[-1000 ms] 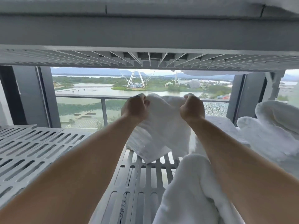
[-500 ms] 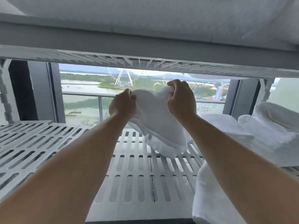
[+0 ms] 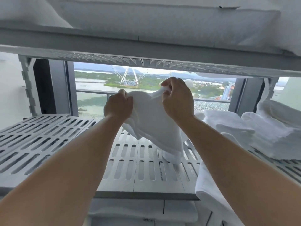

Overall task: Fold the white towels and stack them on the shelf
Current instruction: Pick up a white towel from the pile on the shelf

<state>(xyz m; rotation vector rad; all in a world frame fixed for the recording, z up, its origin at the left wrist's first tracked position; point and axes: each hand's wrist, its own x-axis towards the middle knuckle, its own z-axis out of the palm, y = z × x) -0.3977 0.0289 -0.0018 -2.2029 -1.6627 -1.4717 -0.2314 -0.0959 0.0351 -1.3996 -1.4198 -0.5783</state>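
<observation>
A small white towel (image 3: 154,121) hangs above the slotted grey shelf (image 3: 48,141), its lower corner touching the slats. My left hand (image 3: 118,107) grips the towel's upper left edge. My right hand (image 3: 176,98) pinches the upper right edge, slightly higher. More white towels (image 3: 260,128) lie crumpled in a pile on the right side of the shelf. Another white towel (image 3: 210,193) drapes over the shelf's front edge under my right forearm.
The shelf above (image 3: 146,44) carries white bedding (image 3: 162,18) and hangs low over my hands. Folded white linen (image 3: 146,211) lies on the shelf below. Behind the rack is a window (image 3: 91,95) with a railing. The left half of the slotted shelf is bare.
The view has dropped, showing the shelf's front edge and the level below. Both hands hold the towel as before; my right hand has shifted its grip to a pinch on the upper edge.
</observation>
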